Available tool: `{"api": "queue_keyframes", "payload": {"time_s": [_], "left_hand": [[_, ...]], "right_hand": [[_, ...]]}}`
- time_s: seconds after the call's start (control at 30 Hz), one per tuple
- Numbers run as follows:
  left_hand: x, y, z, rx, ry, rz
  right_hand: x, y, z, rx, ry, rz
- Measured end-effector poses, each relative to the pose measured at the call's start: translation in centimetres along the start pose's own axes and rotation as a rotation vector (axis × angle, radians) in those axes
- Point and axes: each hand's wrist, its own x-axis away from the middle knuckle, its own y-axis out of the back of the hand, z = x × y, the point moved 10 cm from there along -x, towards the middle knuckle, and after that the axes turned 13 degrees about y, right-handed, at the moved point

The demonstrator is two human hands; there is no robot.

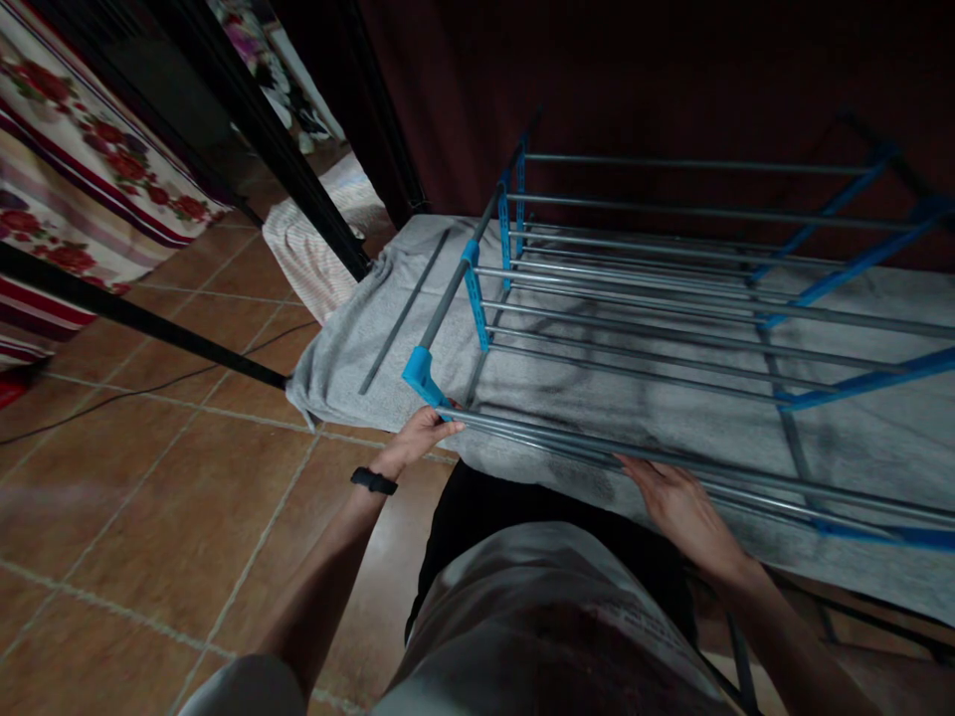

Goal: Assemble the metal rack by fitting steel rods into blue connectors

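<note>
A rack of grey metal tubes [671, 316] with blue plastic connectors lies across a grey cloth. My left hand [419, 438], with a black band at the wrist, is closed around the near left end of the rack, at the lower tip of a blue corner connector [420, 376]. Farther right along the near tubes [537, 438], my right hand [675, 502] grips them from the front, its fingers partly hidden behind them. One loose grey tube [407, 308] rests on the cloth left of the rack.
The grey cloth [343, 348] covers a bench-like surface. Black posts [261, 129] and a black bar [149, 318] stand at the left. Beyond them hangs a flowered curtain [96, 129]. A dark cable [149, 383] runs over the tiled floor [186, 497]. A dark red wall [634, 80] is behind.
</note>
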Motion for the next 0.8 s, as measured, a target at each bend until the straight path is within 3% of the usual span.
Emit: {"api": "queue_keyframes", "payload": {"time_s": [0.47,0.67,0.8], "left_hand": [[0.2,-0.3,0.0,-0.024,-0.005,-0.023],[0.3,-0.2,-0.4,-0.045,-0.035,-0.007],[0.6,0.8,1.0,-0.094,-0.103,-0.096]], "right_hand": [[-0.3,0.0,0.1,0.012,-0.012,0.024],[0.1,0.9,0.9,0.063,-0.02,-0.075],[1.1,0.5,3.4,0.058,0.015,-0.166]]}}
